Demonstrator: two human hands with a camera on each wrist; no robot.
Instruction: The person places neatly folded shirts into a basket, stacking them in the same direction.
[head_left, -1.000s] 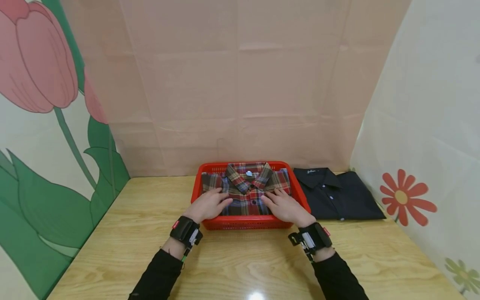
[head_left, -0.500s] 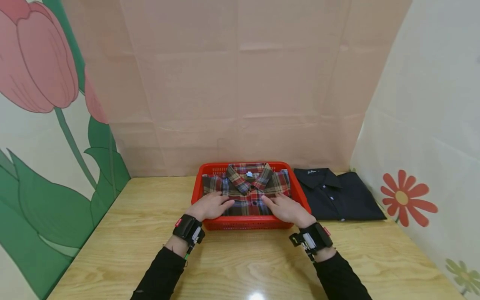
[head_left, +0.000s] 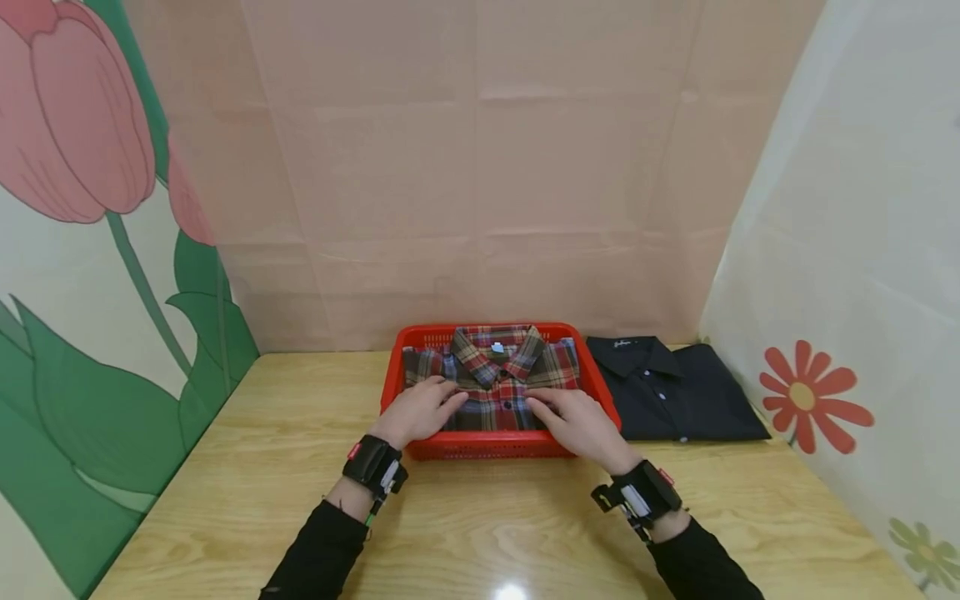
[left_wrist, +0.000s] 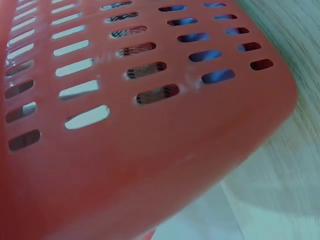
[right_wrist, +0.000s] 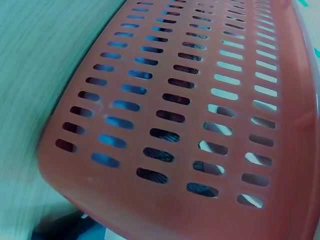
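Note:
A folded plaid shirt (head_left: 498, 408) lies collar-up inside a red plastic basket (head_left: 487, 443). From the left, my left hand (head_left: 420, 412) reaches over the basket's front rim, its relaxed fingers resting on the shirt's left part. My right hand (head_left: 581, 423) lies over the right part, fingers pointing inward and slightly bent, with no cloth pinched between them. Both wrist views are filled by the basket's slotted wall, seen as a red wall (left_wrist: 165, 125) on the left and a red wall (right_wrist: 170, 107) on the right. Dark and blue cloth shows through the slots; neither hand appears there.
Right of the basket, a folded dark button-up shirt (head_left: 682, 400) lies close against it on the wooden table (head_left: 480, 508). A plain pinkish backdrop (head_left: 480, 192) stands behind, with flower-printed sheets at both sides.
My right hand has turned so its fingers point more to the left, and its wrist has shifted right and toward me. The left hand has barely moved; basket and shirts stay put.

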